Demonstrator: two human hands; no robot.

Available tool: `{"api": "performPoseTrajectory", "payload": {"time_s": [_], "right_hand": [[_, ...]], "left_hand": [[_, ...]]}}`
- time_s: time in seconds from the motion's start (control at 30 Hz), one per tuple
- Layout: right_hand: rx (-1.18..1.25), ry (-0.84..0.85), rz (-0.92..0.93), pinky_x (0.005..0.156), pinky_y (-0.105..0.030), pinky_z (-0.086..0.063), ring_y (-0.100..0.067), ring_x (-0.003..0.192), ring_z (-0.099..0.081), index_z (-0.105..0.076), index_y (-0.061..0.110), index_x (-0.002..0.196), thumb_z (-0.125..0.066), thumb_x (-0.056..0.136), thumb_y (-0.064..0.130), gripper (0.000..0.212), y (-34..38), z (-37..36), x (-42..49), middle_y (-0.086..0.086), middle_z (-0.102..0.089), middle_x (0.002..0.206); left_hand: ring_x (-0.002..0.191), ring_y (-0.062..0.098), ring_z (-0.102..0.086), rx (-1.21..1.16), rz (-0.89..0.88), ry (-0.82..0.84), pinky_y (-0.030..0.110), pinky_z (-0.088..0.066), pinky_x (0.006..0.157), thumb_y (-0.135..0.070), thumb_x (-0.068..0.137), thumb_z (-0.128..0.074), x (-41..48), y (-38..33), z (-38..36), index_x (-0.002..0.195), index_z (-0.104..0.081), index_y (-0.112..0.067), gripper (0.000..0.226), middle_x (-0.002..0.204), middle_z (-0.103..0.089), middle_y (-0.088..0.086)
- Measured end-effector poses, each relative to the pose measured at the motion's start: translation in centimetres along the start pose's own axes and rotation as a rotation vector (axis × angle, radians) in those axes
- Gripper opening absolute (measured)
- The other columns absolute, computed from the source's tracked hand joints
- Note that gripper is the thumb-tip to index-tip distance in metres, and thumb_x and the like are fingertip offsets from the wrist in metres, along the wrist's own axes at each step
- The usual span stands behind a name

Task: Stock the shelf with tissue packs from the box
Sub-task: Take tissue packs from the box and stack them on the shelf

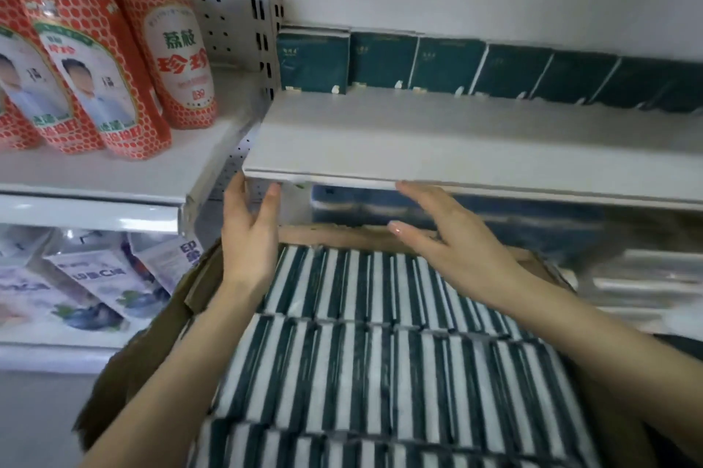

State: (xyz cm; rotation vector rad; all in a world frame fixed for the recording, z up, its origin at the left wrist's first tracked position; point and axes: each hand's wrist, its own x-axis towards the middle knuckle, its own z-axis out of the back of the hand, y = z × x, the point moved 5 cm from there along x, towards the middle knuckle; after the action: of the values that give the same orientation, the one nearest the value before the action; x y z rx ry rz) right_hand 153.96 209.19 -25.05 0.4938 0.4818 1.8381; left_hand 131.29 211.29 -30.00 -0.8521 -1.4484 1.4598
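A brown cardboard box [152,349] below me is packed with several rows of dark green and white tissue packs [372,361] standing on edge. On the white shelf [418,148] above it, a row of dark green tissue packs [449,66] stands upright against the back wall. My left hand [249,235] hovers over the box's far left corner, fingers straight, holding nothing. My right hand [445,235] is spread flat over the far row of packs, just under the shelf's front edge, also holding nothing.
Red and white bottles [106,64] stand on the neighbouring shelf at the left. Purple-printed pouches [91,281] lie on the shelf below them. Blue wrapped bundles [456,209] sit under the tissue shelf, behind the box. A perforated upright [262,11] divides the two bays.
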Motion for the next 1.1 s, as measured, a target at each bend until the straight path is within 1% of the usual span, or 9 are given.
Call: {"api": "performPoseTrajectory", "payload": {"time_s": [0.07,0.17,0.33,0.43,0.57,0.73,0.9,1.0,1.1], "right_hand": [[0.020,0.045,-0.043,0.112,-0.015,-0.016,-0.003,0.140,-0.025,-0.031,0.026,0.148,-0.044,0.091,0.052,0.064,-1.0,-1.4,-3.0,0.010,-0.031,0.154],[0.044,0.166,-0.125,0.107,-0.011,-0.015,0.001,0.138,-0.024,-0.028,0.028,0.150,-0.043,0.093,0.052,0.064,-2.3,-3.0,-7.2,0.014,-0.025,0.155],[0.084,0.306,-0.223,0.109,-0.017,-0.020,-0.002,0.139,-0.026,-0.029,0.030,0.149,-0.046,0.092,0.054,0.064,-4.4,-3.7,-12.9,0.013,-0.026,0.154],[0.072,0.469,-0.240,0.108,-0.019,-0.026,-0.004,0.136,-0.032,-0.029,0.035,0.147,-0.049,0.089,0.058,0.066,-4.9,-4.1,-15.7,0.014,-0.030,0.151],[0.019,0.682,-0.250,0.102,-0.026,-0.040,-0.006,0.118,-0.047,-0.036,0.038,0.142,-0.057,0.083,0.063,0.067,-5.2,-4.6,-18.7,0.012,-0.042,0.137],[-0.101,0.709,-0.216,0.087,-0.025,-0.046,-0.002,0.097,-0.048,-0.053,0.030,0.117,-0.070,0.075,0.060,0.054,-5.8,-5.0,-19.6,0.013,-0.051,0.107],[-0.058,0.782,-0.299,0.058,-0.016,-0.035,-0.001,0.071,-0.043,-0.046,0.028,0.080,-0.078,0.071,0.052,0.040,-6.0,-5.9,-19.2,0.016,-0.043,0.080],[0.058,0.753,-0.364,0.060,-0.016,-0.035,-0.002,0.075,-0.045,-0.048,0.027,0.083,-0.080,0.072,0.045,0.039,-5.9,-5.8,-18.6,0.012,-0.047,0.085],[0.140,0.580,-0.421,0.071,-0.027,-0.046,-0.014,0.088,-0.056,-0.052,0.023,0.089,-0.081,0.073,0.039,0.036,-6.3,-4.5,-16.8,0.002,-0.058,0.096]], "left_hand": [[0.129,0.007,-0.043,0.013,0.058,0.016,0.022,-0.031,0.105,-0.031,0.100,-0.049,-1.8,0.2,0.1,0.147,-0.033,-0.020,0.051,0.140,-0.044,-0.006],[0.129,0.009,-0.042,0.008,0.130,0.108,0.034,-0.030,0.114,-0.038,0.099,-0.048,-5.2,0.9,-0.3,0.146,-0.034,-0.022,0.052,0.131,-0.044,-0.010],[0.128,0.002,-0.036,0.171,0.177,0.395,0.023,-0.027,0.101,-0.042,0.098,-0.044,-12.7,2.3,-2.8,0.149,-0.030,-0.027,0.054,0.145,-0.038,-0.010],[0.137,0.001,-0.028,0.280,0.159,0.606,0.024,-0.024,0.107,-0.049,0.096,-0.042,-17.0,3.7,-4.5,0.151,-0.021,-0.034,0.060,0.152,-0.028,-0.015],[0.143,0.000,-0.016,0.451,0.065,0.847,0.032,-0.018,0.118,-0.066,0.088,-0.031,-21.0,5.2,-5.6,0.150,-0.011,-0.044,0.069,0.157,-0.015,-0.021],[0.143,0.000,-0.015,0.465,0.065,0.848,0.029,-0.016,0.117,-0.065,0.088,-0.028,-20.6,5.3,-5.9,0.150,-0.015,-0.040,0.068,0.157,-0.017,-0.019],[0.141,-0.001,-0.020,0.369,0.111,0.815,0.026,-0.017,0.116,-0.065,0.086,-0.028,-20.2,4.8,-6.4,0.151,-0.023,-0.035,0.071,0.156,-0.023,-0.018],[0.138,-0.001,-0.025,0.333,0.123,0.803,0.024,-0.020,0.113,-0.061,0.088,-0.028,-20.2,4.7,-6.7,0.149,-0.027,-0.033,0.067,0.153,-0.028,-0.018],[0.133,-0.003,-0.032,0.209,0.208,0.749,0.019,-0.023,0.105,-0.051,0.096,-0.031,-19.7,4.5,-6.8,0.145,-0.035,-0.031,0.053,0.146,-0.038,-0.018]]}}
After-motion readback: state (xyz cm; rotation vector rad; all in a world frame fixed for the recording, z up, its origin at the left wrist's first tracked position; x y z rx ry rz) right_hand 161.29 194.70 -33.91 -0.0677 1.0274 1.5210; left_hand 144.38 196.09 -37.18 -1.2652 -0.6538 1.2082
